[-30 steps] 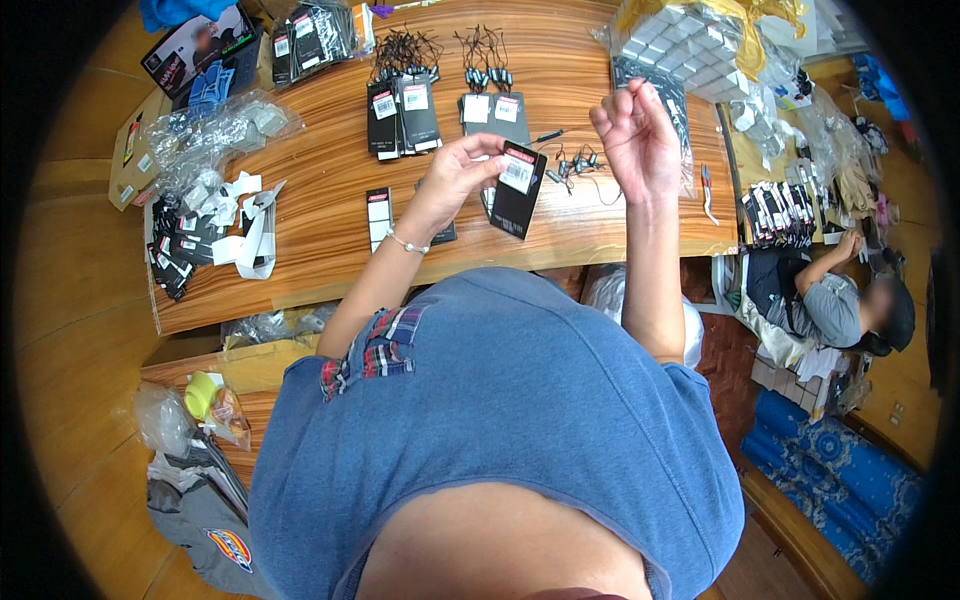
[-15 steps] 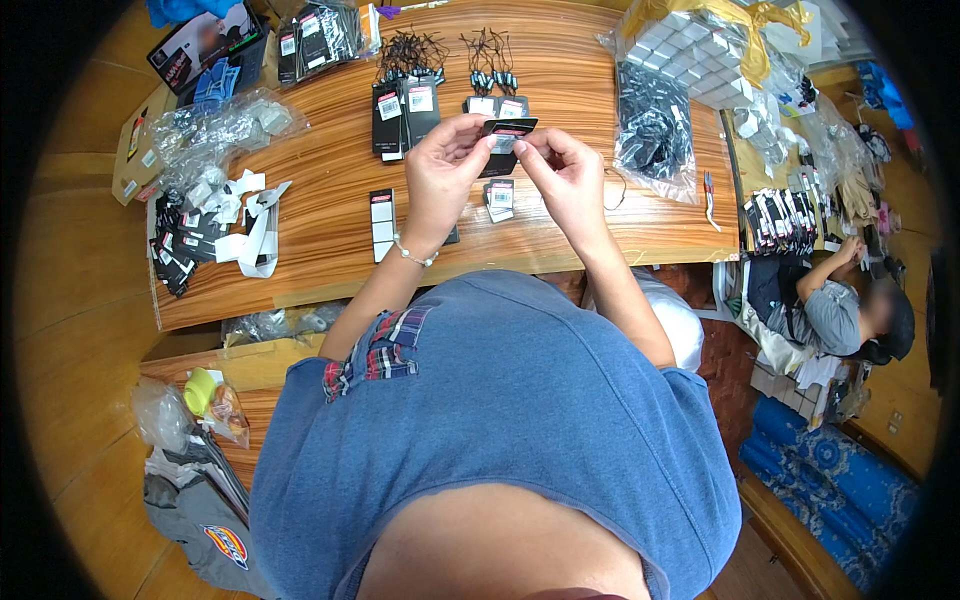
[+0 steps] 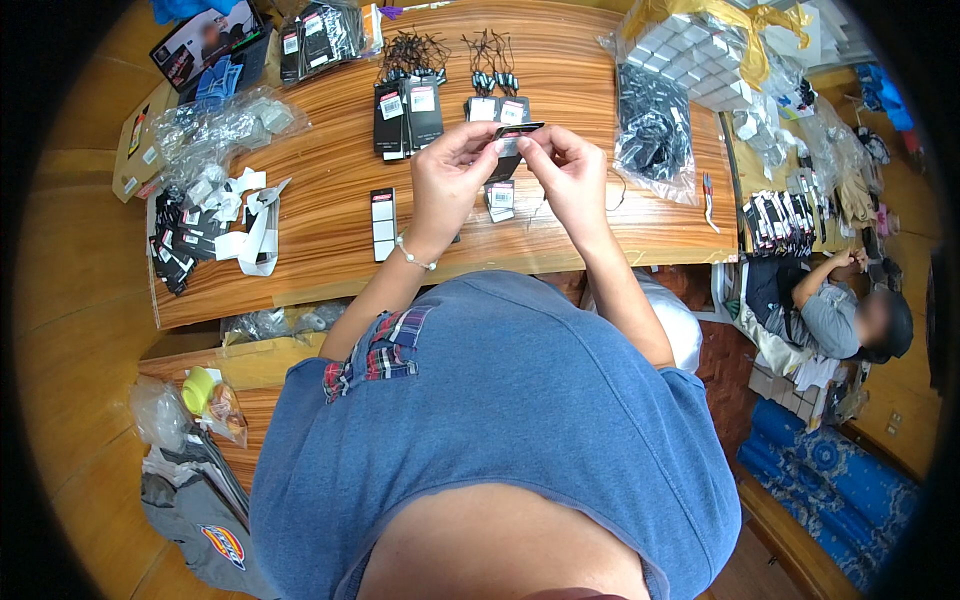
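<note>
I see a glossy, striped wooden table [image 3: 330,200] under my hands, which pinch a matt black card tag [image 3: 512,132]. On the table's left end lie crinkly clear plastic bags [image 3: 215,125] and white paper strips [image 3: 258,222]; at its right end, a shiny plastic bag [image 3: 655,135].

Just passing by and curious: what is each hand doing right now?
Left hand: pinched shut on one end of the small black tag.
Right hand: pinched shut on the tag's other end.

Long wooden table [image 3: 330,215] — wooden floor [image 3: 75,330].
</note>
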Motion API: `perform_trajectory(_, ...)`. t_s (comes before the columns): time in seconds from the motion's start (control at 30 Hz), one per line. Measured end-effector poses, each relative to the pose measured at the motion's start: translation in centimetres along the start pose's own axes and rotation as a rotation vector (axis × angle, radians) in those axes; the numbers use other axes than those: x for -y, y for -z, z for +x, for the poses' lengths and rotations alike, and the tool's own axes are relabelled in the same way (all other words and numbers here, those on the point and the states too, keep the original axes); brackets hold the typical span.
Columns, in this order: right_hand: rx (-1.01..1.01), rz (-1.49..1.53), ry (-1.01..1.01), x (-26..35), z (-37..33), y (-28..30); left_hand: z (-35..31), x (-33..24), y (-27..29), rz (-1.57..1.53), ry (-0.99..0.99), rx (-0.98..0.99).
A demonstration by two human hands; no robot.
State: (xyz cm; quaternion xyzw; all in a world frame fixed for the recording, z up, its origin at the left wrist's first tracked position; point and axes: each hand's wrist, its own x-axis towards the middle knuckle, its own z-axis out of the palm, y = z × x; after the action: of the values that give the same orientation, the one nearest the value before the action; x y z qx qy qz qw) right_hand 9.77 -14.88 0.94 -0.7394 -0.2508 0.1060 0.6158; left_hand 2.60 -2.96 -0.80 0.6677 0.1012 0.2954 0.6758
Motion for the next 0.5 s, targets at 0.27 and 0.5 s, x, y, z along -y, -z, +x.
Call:
perform_trajectory(0.27,0.160,0.751,-0.330,-1.1,0.1,0.3,0.1,-1.2,0.7,0.181,-0.058,0.135)
perform_trajectory(0.5,0.172,0.980,-0.414,-1.5,-0.2,0.0,0.2,-1.5,0.9,0.238,-0.084,0.183)
